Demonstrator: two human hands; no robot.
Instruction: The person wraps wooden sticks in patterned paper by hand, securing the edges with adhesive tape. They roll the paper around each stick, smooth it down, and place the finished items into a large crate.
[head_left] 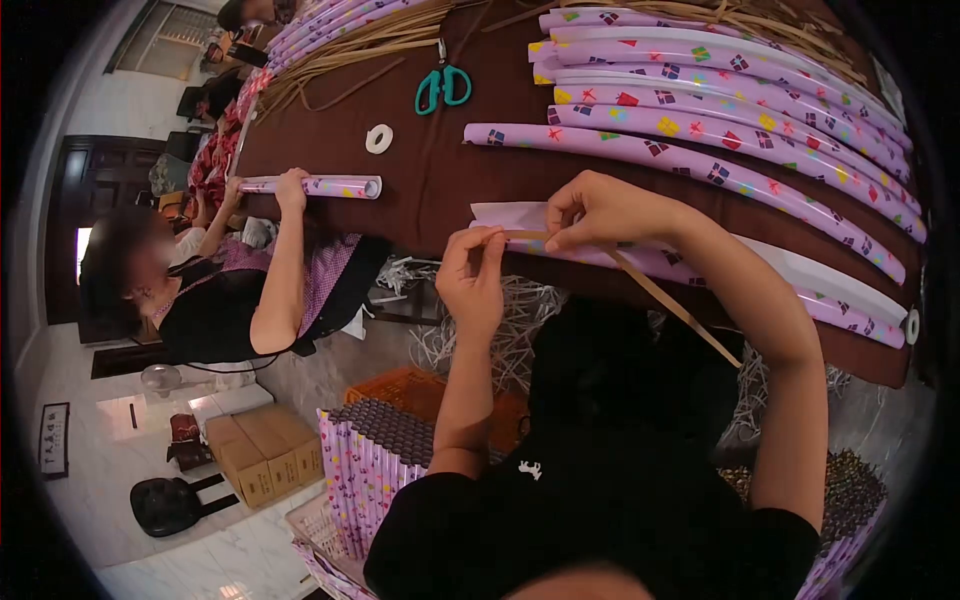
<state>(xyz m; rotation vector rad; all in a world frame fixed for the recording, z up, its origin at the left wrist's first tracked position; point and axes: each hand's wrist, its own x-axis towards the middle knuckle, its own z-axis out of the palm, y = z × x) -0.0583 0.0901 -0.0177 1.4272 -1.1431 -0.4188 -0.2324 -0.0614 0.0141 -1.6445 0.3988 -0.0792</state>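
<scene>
A narrow tan strip (672, 304) runs between my two hands, and its loose end hangs down to the right in front of my shirt. My left hand (472, 278) pinches it at one end between thumb and fingertip. My right hand (612, 212) grips the strip a short way along, its fingers curled. Beneath my hands, along the table's near edge, lies a lilac sheet of gift-print wrapping paper (850, 318), partly rolled with its white side showing. My right hand and forearm hide part of it.
Several lilac wrapping-paper rolls (690, 125) lie across the brown table (400, 225). Teal-handled scissors (443, 90), a white tape roll (378, 139) and tan strips (350, 62) lie farther back. A co-worker (215, 290) at left holds another roll (340, 187). Crates of upright rolls (365, 470) stand below.
</scene>
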